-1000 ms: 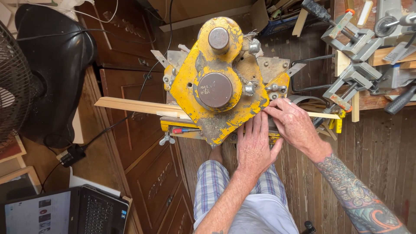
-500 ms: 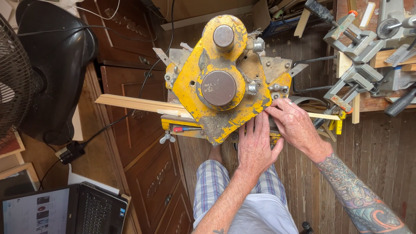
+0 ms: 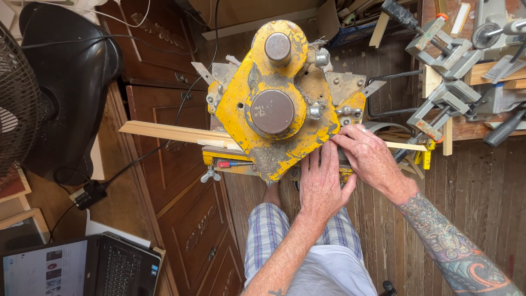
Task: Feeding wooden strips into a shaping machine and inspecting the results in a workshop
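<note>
A: Machine (image 3: 276, 104), yellow and worn, fills the middle, standing above the plank floor (image 3: 482, 192) in front of the person's knees

B: And around it?

A: Black fan (image 3: 60, 93) far left, dark cabinet doors (image 3: 181, 181) lying beside it, a laptop (image 3: 82, 266) at the lower left, grey clamps (image 3: 444, 71) on a tabletop (image 3: 476, 129) upper right

B: What runs through the machine?

A: Thin wood strip (image 3: 170, 131), sticking out to the left and again past the right side

B: The hands?

A: Left hand (image 3: 320, 183) lies flat at the machine's lower edge, fingers spread and holding nothing. Right hand (image 3: 370, 156) sits just beside it, fingers (image 3: 342, 137) bent onto the strip at the machine's right edge; whether they pinch it, I cannot tell
</note>
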